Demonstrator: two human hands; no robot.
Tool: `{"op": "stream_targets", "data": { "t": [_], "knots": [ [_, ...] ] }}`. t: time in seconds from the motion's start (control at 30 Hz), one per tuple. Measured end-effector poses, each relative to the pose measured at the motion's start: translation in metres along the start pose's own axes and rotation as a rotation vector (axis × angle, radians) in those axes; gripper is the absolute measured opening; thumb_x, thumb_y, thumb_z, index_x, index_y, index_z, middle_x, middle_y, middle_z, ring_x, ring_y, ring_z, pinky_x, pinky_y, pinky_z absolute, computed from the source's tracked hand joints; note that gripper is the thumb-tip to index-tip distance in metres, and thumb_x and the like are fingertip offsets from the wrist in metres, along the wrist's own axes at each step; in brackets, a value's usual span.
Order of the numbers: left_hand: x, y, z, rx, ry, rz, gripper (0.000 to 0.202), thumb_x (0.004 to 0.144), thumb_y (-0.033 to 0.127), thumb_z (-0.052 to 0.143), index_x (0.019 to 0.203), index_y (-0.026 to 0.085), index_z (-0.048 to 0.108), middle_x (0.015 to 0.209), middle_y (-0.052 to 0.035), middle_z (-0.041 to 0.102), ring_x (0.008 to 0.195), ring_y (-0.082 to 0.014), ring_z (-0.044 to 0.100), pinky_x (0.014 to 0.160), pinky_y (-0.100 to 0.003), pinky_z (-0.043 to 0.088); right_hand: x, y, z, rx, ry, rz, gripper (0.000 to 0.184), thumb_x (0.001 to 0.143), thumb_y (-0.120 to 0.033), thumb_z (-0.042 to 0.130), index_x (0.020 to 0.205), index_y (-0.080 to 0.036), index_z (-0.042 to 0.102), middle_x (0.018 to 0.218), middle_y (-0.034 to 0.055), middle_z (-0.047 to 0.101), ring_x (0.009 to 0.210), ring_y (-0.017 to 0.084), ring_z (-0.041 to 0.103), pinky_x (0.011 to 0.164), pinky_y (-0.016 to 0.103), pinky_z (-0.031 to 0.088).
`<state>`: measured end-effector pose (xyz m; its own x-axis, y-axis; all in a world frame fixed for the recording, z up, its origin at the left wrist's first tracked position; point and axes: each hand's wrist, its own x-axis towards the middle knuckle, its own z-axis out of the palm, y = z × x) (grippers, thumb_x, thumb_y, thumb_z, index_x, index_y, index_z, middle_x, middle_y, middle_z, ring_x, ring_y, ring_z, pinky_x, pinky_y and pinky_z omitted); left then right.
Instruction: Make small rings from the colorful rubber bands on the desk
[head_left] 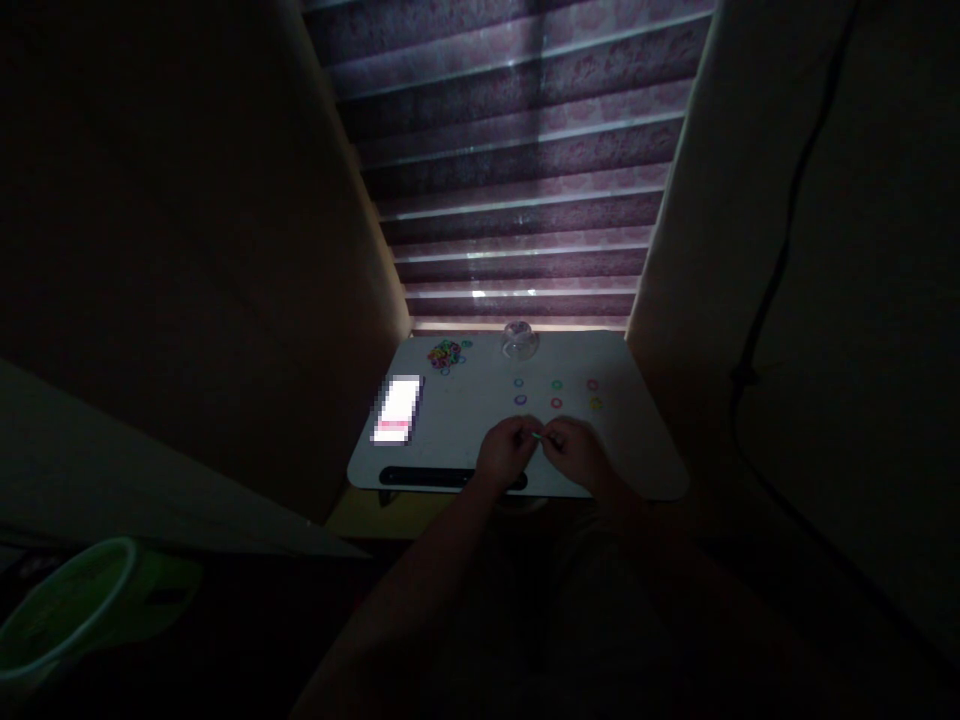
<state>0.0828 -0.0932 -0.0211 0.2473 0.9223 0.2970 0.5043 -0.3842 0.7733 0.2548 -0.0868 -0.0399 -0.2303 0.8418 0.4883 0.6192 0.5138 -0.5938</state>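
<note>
My left hand (508,450) and my right hand (576,450) meet over the front of the white table. Their fingers are closed and pinch a small pale, greenish band (537,436) between them; its exact shape is too small and dark to make out. Just beyond my hands lie small coloured rings like hair ties, in two rows of three. The far row has a blue ring (518,383), a green ring (556,384) and a red ring (592,384). Nearer are a purple ring (520,400), a pinkish-red ring (556,403) and a crumpled yellow one (596,403).
A heap of mixed coloured rings (444,354) lies at the table's far left. Below it is a bright phone (397,409). A clear round container (519,341) stands at the back edge. Along the front runs a black strip (427,477). A green basket (97,605) sits lower left.
</note>
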Motion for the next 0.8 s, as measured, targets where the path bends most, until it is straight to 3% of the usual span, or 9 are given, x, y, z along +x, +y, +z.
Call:
{"op": "stream_targets", "data": {
  "t": [0.17, 0.33, 0.5, 0.8],
  "knots": [
    [-0.0007, 0.0004, -0.0013, -0.017, -0.020, 0.028, 0.025, 0.082, 0.014, 0.055, 0.099, 0.023, 0.071, 0.095, 0.0005, 0.071, 0.085, -0.0134, 0.063, 0.082, -0.024, 0.049, -0.0001, 0.0006, 0.0004, -0.008, -0.003, -0.012, 0.004, 0.075, -0.018, 0.060, 0.076, -0.021, 0.063, 0.067, 0.0009, 0.060, 0.061, 0.015, 0.053, 0.059, 0.025, 0.040],
    [-0.0020, -0.0024, 0.0008, -0.035, 0.044, -0.035, 0.019, 0.083, 0.017, 0.056, 0.098, 0.019, 0.068, 0.094, -0.0007, 0.071, 0.081, -0.0127, 0.062, 0.078, -0.023, 0.048, 0.0005, 0.0024, 0.0017, -0.020, -0.014, -0.027, 0.002, 0.075, -0.019, 0.063, 0.076, -0.021, 0.063, 0.068, 0.0005, 0.062, 0.062, 0.015, 0.054, 0.061, 0.026, 0.040],
    [-0.0033, 0.0005, 0.0002, -0.008, 0.089, -0.082, 0.012, 0.082, 0.022, 0.061, 0.093, 0.018, 0.064, 0.081, 0.0016, 0.068, 0.070, -0.0107, 0.059, 0.069, -0.021, 0.046, 0.0009, 0.0004, -0.0005, -0.035, -0.027, -0.039, 0.003, 0.078, -0.019, 0.061, 0.076, -0.021, 0.064, 0.070, 0.0015, 0.063, 0.065, 0.016, 0.055, 0.062, 0.026, 0.040],
    [-0.0030, 0.0034, -0.0007, 0.042, 0.065, -0.111, 0.011, 0.083, 0.026, 0.061, 0.091, 0.019, 0.065, 0.078, 0.0016, 0.067, 0.068, -0.0112, 0.058, 0.067, -0.021, 0.044, 0.0004, -0.0017, -0.0025, -0.007, -0.005, -0.023, 0.006, 0.076, -0.016, 0.058, 0.075, -0.021, 0.060, 0.069, 0.0009, 0.058, 0.063, 0.015, 0.051, 0.060, 0.026, 0.038]
  ]
}}
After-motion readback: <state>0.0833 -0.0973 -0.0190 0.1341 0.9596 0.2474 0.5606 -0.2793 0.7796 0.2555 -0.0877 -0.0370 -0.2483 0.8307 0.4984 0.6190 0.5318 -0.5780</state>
